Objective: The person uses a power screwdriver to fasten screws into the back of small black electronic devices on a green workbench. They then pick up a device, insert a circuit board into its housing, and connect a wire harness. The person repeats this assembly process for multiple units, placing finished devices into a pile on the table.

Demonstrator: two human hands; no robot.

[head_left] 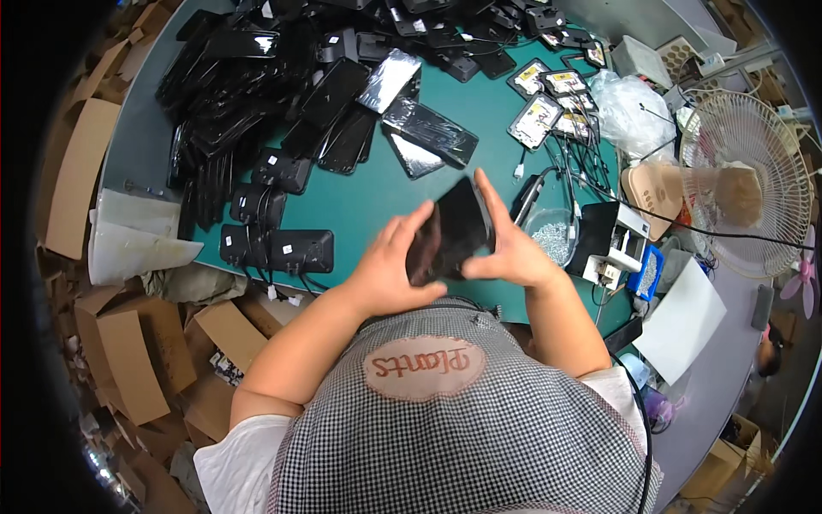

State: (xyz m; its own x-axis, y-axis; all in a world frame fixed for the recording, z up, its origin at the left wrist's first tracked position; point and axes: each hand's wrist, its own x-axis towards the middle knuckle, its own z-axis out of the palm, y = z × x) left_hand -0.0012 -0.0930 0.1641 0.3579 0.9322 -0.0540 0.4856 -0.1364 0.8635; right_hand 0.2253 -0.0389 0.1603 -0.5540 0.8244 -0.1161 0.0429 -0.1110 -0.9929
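A black glossy rectangular panel (454,227) is held tilted above the green table, close to my apron. My left hand (390,265) grips its left edge, thumb at the near corner. My right hand (516,250) grips the right side, with the index finger stretched along the edge and the thumb at the lower part. Beyond the panel lie a film-wrapped dark panel (431,130) and silvery panels (390,80). To the left are black housings (301,251) with cables. Right of my right hand stands a round clear container of small screws (552,233), with a dark handheld tool (527,199) beside it.
Stacks of black panels (223,103) fill the far left. Opened units with exposed boards (537,120) and loose cables lie far right, near a clear plastic bag (634,111). A fan (741,184) stands at the right edge. Cardboard boxes (128,360) crowd the left floor.
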